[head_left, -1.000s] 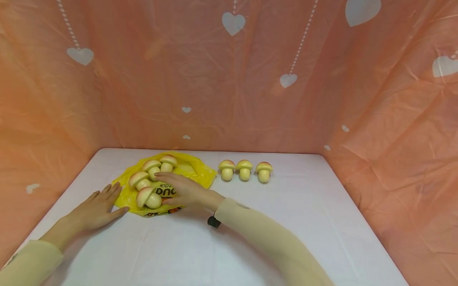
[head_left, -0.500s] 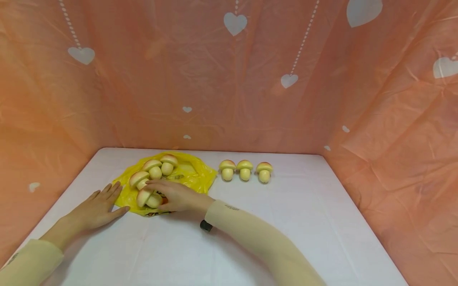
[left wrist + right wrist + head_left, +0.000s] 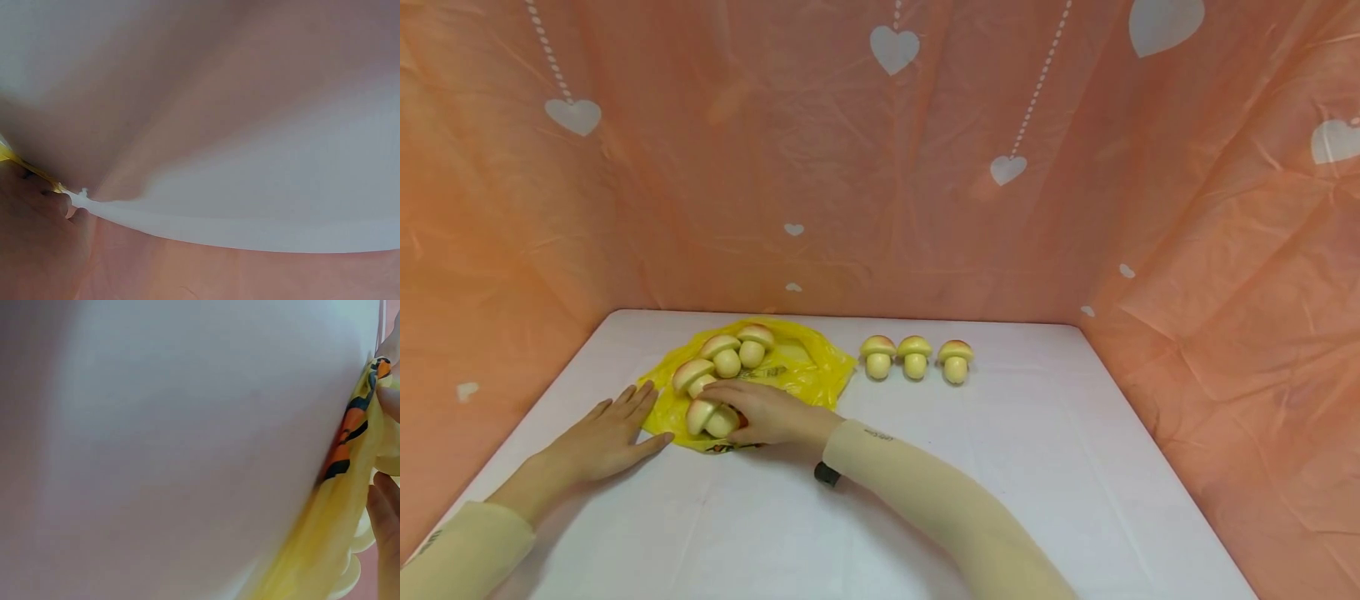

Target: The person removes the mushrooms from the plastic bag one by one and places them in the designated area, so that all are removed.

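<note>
My left hand (image 3: 597, 442) lies flat at the left edge of a yellow plastic bag (image 3: 823, 367), its fingertips on the plastic and thumb spread. Over the nearest toy mushroom (image 3: 702, 415), my right hand (image 3: 775, 412) has its fingers on the far side and thumb on the near side, gripping it. That mushroom lies tilted on the bag, cream with a reddish cap. In the right wrist view, fingers (image 3: 384, 506) and thumb come round a pale rounded piece beside the bag's orange and black print. Three more toy mushrooms, one of them here (image 3: 727, 362), lie farther back on the bag.
Three matching mushrooms (image 3: 915, 357) stand in a row right of the bag, near the back of the white table (image 3: 1000, 467). Orange cloth (image 3: 880, 208) with white hearts encloses the back and sides.
My right hand has moved left and slightly nearer, from above the bag's print to the nearest mushroom, where its fingers now close round it. The left hand stays in place.
</note>
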A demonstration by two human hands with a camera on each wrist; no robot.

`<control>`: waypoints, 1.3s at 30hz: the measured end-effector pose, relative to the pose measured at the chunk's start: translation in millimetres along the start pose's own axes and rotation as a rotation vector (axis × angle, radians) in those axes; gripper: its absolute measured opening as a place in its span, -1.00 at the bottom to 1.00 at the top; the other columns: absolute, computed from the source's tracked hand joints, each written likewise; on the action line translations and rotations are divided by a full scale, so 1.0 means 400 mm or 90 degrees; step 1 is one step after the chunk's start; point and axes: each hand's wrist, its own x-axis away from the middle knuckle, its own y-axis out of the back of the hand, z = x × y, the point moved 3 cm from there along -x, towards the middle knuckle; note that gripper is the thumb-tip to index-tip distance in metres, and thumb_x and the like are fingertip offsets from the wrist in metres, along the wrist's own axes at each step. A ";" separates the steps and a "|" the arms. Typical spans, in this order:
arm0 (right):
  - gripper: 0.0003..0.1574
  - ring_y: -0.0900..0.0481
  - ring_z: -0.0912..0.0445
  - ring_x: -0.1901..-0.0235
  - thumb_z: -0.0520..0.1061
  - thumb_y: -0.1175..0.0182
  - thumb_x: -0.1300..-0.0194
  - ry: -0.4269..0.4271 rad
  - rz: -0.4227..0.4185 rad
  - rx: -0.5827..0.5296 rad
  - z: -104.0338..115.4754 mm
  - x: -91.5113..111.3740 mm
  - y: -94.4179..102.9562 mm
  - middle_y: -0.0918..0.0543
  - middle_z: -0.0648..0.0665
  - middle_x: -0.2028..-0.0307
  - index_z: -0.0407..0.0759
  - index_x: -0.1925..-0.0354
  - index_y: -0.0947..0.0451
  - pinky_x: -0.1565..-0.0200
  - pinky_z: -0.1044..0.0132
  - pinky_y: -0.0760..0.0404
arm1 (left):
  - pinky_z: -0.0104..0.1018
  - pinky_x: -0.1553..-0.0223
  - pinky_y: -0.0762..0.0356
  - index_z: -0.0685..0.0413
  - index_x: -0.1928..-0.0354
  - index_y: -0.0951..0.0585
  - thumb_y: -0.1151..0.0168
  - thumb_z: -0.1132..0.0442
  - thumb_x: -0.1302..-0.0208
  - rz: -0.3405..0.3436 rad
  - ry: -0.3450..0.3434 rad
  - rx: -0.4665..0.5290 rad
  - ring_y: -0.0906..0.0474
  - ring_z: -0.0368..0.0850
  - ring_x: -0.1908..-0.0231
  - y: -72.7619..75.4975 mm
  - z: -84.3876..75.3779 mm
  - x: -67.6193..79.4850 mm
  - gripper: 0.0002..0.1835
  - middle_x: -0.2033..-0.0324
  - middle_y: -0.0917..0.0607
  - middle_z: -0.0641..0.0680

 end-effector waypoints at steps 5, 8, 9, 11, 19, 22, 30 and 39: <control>-0.15 -0.32 0.34 -0.40 -0.07 -0.37 -0.42 -0.013 0.001 -0.007 -0.004 -0.005 -0.002 -0.37 0.05 -0.49 -0.04 -0.54 -0.27 -0.34 0.65 -0.21 | 0.54 -0.37 -0.03 0.62 -0.48 -0.14 -0.07 -0.26 -0.51 -0.002 0.000 0.001 -0.05 0.62 -0.45 0.003 -0.002 -0.001 0.01 -0.48 -0.14 0.60; -0.16 -0.34 0.34 -0.38 -0.08 -0.38 -0.42 -0.013 -0.001 -0.013 -0.002 -0.005 0.000 -0.39 0.05 -0.47 -0.05 -0.53 -0.28 -0.33 0.66 -0.22 | 0.54 -0.37 -0.04 0.62 -0.48 -0.15 -0.08 -0.25 -0.51 -0.003 0.000 -0.002 -0.06 0.62 -0.45 0.005 -0.006 0.001 0.01 -0.48 -0.15 0.59; -0.17 -0.34 0.34 -0.37 -0.08 -0.38 -0.42 -0.013 -0.001 -0.016 0.000 -0.004 0.000 -0.40 0.04 -0.46 -0.05 -0.53 -0.28 -0.33 0.66 -0.22 | 0.53 -0.37 -0.05 0.62 -0.48 -0.16 -0.08 -0.25 -0.51 -0.003 0.001 -0.004 -0.06 0.61 -0.45 0.007 -0.008 0.002 0.00 -0.48 -0.15 0.59; -0.17 -0.35 0.33 -0.36 -0.09 -0.38 -0.41 -0.013 -0.002 -0.018 0.001 -0.002 0.002 -0.41 0.03 -0.45 -0.06 -0.53 -0.29 -0.31 0.67 -0.23 | 0.53 -0.38 -0.05 0.62 -0.47 -0.16 -0.09 -0.24 -0.51 -0.002 0.003 -0.005 -0.07 0.61 -0.45 0.007 -0.011 0.003 0.00 -0.48 -0.15 0.59; -0.16 -0.35 0.32 -0.34 -0.06 -0.39 -0.41 -0.011 -0.022 -0.013 0.002 0.005 0.006 -0.40 0.02 -0.45 -0.05 -0.52 -0.29 -0.30 0.67 -0.22 | 0.54 -0.37 -0.04 0.62 -0.47 -0.17 -0.07 -0.26 -0.51 -0.001 0.001 -0.008 -0.06 0.62 -0.45 0.000 -0.005 0.002 0.00 -0.48 -0.15 0.60; -0.16 -0.34 0.30 -0.37 -0.05 -0.39 -0.40 -0.009 -0.033 -0.017 0.004 0.011 0.012 -0.39 0.01 -0.46 -0.04 -0.52 -0.29 -0.32 0.66 -0.20 | 0.54 -0.38 -0.03 0.62 -0.48 -0.16 -0.06 -0.27 -0.51 0.002 0.000 -0.008 -0.05 0.62 -0.45 0.001 -0.003 0.002 0.01 -0.48 -0.15 0.59; -0.15 -0.31 0.27 -0.41 -0.02 -0.39 -0.41 -0.016 -0.066 -0.077 0.006 0.045 0.043 -0.37 0.01 -0.48 -0.01 -0.53 -0.29 -0.37 0.59 -0.22 | 0.55 -0.38 -0.02 0.61 -0.48 -0.16 -0.06 -0.27 -0.51 0.006 0.000 -0.011 -0.05 0.62 -0.45 0.006 -0.005 0.000 0.01 -0.48 -0.15 0.59; -0.09 -0.36 0.19 -0.43 -0.07 -0.44 -0.36 -0.032 -0.144 -0.109 -0.011 0.105 0.080 -0.40 -0.06 -0.47 -0.08 -0.54 -0.27 -0.40 0.50 -0.27 | 0.55 -0.38 0.01 0.61 -0.49 -0.14 -0.05 -0.27 -0.51 0.013 0.006 -0.002 -0.03 0.62 -0.46 0.004 -0.006 0.001 0.01 -0.49 -0.12 0.60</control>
